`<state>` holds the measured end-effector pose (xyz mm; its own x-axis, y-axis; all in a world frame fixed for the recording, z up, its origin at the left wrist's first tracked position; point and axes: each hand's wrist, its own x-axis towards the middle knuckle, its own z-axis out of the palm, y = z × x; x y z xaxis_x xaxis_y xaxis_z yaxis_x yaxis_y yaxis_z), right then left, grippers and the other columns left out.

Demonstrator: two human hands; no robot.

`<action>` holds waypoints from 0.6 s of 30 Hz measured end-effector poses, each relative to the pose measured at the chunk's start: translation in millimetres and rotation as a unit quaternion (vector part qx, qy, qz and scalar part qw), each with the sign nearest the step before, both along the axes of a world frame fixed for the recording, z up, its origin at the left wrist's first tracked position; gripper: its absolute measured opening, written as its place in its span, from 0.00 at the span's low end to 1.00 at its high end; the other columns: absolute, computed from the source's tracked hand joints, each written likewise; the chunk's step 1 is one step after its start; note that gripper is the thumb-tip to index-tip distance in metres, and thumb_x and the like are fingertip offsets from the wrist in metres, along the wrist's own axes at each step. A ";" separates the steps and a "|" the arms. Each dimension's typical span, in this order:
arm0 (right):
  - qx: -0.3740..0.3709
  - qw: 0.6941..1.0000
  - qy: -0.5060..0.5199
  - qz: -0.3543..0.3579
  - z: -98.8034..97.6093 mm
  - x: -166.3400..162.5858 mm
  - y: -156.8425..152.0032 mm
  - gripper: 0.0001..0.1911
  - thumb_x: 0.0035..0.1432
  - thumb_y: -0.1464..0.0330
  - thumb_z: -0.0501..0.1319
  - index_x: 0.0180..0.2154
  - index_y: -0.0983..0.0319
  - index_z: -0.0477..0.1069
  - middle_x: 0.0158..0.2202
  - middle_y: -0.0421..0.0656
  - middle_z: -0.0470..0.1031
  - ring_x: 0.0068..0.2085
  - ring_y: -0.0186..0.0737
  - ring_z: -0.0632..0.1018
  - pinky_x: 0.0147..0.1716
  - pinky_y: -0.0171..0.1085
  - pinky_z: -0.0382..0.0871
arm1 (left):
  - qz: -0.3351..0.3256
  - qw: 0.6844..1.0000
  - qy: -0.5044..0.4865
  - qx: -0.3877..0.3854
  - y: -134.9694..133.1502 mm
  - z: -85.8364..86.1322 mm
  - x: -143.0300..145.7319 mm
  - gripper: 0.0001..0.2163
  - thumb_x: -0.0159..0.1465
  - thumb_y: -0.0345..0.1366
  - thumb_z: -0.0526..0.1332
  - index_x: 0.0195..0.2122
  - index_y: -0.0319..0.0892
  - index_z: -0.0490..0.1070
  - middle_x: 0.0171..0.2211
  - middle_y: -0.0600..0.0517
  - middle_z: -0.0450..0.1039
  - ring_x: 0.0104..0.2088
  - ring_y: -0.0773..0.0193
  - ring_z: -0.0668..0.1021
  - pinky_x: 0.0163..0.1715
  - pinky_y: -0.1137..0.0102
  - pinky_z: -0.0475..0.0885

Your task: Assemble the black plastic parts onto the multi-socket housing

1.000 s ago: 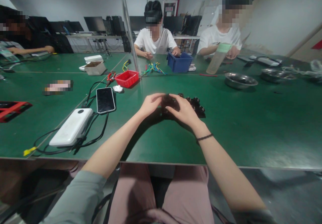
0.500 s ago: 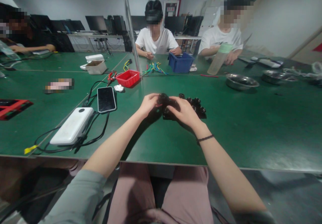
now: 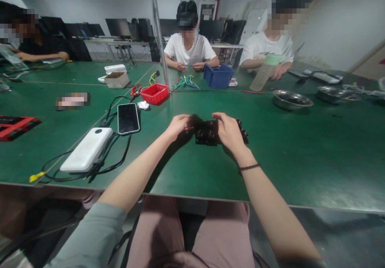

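Observation:
My left hand [image 3: 177,125] and my right hand [image 3: 230,131] are both closed on a black lumpy assembly [image 3: 206,131] of small dark parts, held just above the green table [image 3: 300,151]. The left fingers pinch its left end; the right fingers wrap over its right side and hide part of it. More of the dark parts [image 3: 243,132] stick out behind my right hand. A black band [image 3: 249,166] circles my right wrist.
To the left lie a smartphone [image 3: 128,118], a white power bank [image 3: 86,149] with black cables, a red tray [image 3: 154,93] and pliers. A blue bin [image 3: 218,75], coloured wires and metal bowls [image 3: 292,98] sit farther back. Other people sit at the far side.
My right hand has shifted right, uncovering more of the black assembly between the hands. The left hand stays at its left end.

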<state>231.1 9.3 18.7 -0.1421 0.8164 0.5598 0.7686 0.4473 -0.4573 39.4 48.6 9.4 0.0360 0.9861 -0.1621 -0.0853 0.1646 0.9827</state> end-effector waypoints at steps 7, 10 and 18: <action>-0.012 0.996 0.052 -0.078 0.3 13.4 6.1 0.20 0.58 0.77 0.48 0.47 0.64 0.72 0.46 0.51 0.80 0.49 0.47 0.79 0.54 0.49 0.69 | -0.020 1.000 -0.001 -0.001 0.6 -0.7 -1.3 0.08 0.61 0.24 0.55 0.34 0.36 0.74 0.17 0.56 0.69 0.19 0.72 0.73 0.28 0.75 0.70; -0.022 0.993 0.069 -0.098 -1.6 19.2 10.3 0.21 0.55 0.79 0.48 0.47 0.64 0.72 0.46 0.51 0.79 0.49 0.46 0.79 0.54 0.47 0.69 | -0.023 1.000 -0.009 -0.003 1.7 -2.7 -1.5 0.08 0.61 0.23 0.55 0.34 0.36 0.74 0.17 0.57 0.68 0.19 0.72 0.72 0.30 0.75 0.71; -0.045 0.989 0.047 -0.136 1.9 27.6 19.1 0.20 0.55 0.79 0.49 0.44 0.64 0.75 0.46 0.51 0.79 0.50 0.47 0.78 0.55 0.47 0.68 | -0.040 0.999 -0.016 0.006 5.8 -7.4 -3.8 0.09 0.59 0.23 0.56 0.34 0.36 0.76 0.19 0.55 0.70 0.20 0.72 0.72 0.31 0.74 0.71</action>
